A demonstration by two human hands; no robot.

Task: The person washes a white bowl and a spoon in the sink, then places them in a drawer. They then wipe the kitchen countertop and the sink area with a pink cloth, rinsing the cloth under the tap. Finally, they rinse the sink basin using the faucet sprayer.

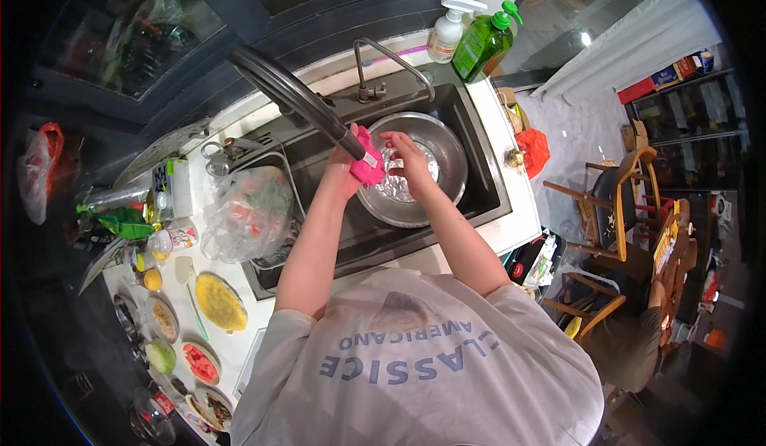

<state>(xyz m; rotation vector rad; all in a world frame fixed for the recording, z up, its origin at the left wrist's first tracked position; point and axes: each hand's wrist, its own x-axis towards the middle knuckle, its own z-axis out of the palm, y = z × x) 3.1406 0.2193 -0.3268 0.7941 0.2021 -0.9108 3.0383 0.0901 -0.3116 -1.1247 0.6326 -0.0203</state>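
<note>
My left hand (343,168) holds a bright pink cloth (367,157) under the spout of the dark pull-down faucet (326,120), over the left part of the sink. Part of that hand is hidden behind the cloth and the faucet head. My right hand (408,162) hovers over the round stainless steel basin (450,174), its fingers apart and slightly curled, with nothing seen in them. Shiny, rippled water shows in the bottom of the basin, which sits inside the dark sink (488,188). Behind the basin rises a thin curved second tap (392,57).
A clear plastic bag of produce (248,212) rests in the sink's left drainer. A white spray bottle (446,36) and a green pump bottle (483,45) stand at the back corner. Plates of food, including red cut fruit (200,362), line the left counter. Wooden chairs (625,206) stand right.
</note>
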